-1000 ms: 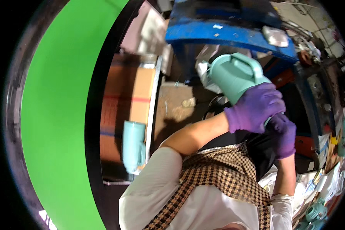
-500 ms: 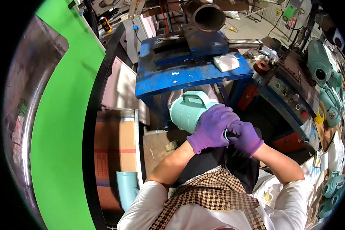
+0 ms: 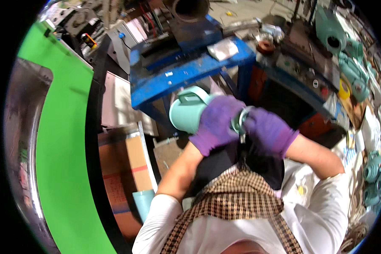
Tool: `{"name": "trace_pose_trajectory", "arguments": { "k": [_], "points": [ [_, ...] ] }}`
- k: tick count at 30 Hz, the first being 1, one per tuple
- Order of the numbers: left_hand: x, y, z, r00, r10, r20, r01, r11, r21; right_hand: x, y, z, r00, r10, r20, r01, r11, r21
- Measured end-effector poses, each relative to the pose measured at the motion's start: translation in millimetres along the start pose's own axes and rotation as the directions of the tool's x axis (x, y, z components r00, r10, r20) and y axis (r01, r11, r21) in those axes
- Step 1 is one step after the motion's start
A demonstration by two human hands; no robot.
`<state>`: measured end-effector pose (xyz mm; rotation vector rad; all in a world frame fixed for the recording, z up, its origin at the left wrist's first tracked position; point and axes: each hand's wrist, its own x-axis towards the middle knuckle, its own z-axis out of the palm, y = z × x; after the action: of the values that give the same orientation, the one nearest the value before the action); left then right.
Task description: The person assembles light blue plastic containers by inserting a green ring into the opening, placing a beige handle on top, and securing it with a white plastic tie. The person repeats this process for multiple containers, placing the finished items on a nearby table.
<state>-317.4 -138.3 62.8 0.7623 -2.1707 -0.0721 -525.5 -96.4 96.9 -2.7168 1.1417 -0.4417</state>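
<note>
A mint-green plastic jug [image 3: 184, 114] with a loop handle lies on its side in front of me, its closed end toward the left. My left hand [image 3: 219, 120], in a purple glove, is wrapped round its body near the open end. Between my hands shows the jug's mouth, a pale green ring-shaped rim [image 3: 238, 122]. My right hand [image 3: 269, 132], gloved in purple too, is curled against the right side of that rim. Motion blurs its fingers, and what they pinch, if anything, is hidden.
A blue metal bench [image 3: 178, 80] with a white packet [image 3: 223, 49] stands ahead. To its right is a control panel [image 3: 298, 67]. Mint-green housings [image 3: 353, 78] pile up at the right. At left are a green panel [image 3: 63, 148], a cardboard box [image 3: 137, 163] and another mint-green piece [image 3: 143, 203].
My right hand has drawn a little to the right, away from my left, so the jug's rim shows more. The whole view has shifted and tilted; my left hand keeps its grip.
</note>
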Motion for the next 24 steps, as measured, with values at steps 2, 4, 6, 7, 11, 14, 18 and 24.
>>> {"name": "trace_pose_trajectory", "arguments": {
  "k": [2, 4, 6, 7, 11, 14, 18, 24],
  "points": [
    [-12, -10, -22, 0.984, -0.174, -0.025, 0.173, 0.985, -0.021, -8, 2, -26, 0.985, -0.013, -0.174, 0.056, 0.968, 0.244],
    [-21, -10, -41, 0.916, -0.4, -0.03, 0.388, 0.902, -0.188, -21, 13, -28, 0.961, 0.11, -0.254, 0.058, 0.815, 0.576],
    [-35, -22, -39, 0.952, -0.303, -0.034, 0.293, 0.939, -0.18, -30, 3, -24, 0.954, 0.197, -0.224, -0.005, 0.76, 0.65],
    [-38, -22, -40, 0.965, -0.261, -0.038, 0.253, 0.956, -0.147, -28, -5, -19, 0.953, 0.232, -0.193, -0.041, 0.733, 0.679],
    [-31, -11, -37, 0.968, -0.25, -0.036, 0.236, 0.945, -0.226, 5, -24, 1, 0.938, -0.002, -0.347, 0.218, 0.78, 0.587],
    [-29, -16, -30, 0.987, -0.148, -0.059, 0.13, 0.963, -0.235, 30, -34, 26, 0.909, 0.014, -0.417, 0.242, 0.796, 0.555],
    [-32, -17, -34, 0.983, -0.173, 0.059, 0.182, 0.963, -0.202, 48, -29, 27, 0.968, 0.116, -0.222, 0.051, 0.778, 0.626],
    [-22, -12, -31, 0.999, -0.045, 0.006, 0.046, 0.995, -0.091, 52, -43, 33, 0.967, 0.183, -0.175, -0.136, 0.958, 0.251]
  ]
}}
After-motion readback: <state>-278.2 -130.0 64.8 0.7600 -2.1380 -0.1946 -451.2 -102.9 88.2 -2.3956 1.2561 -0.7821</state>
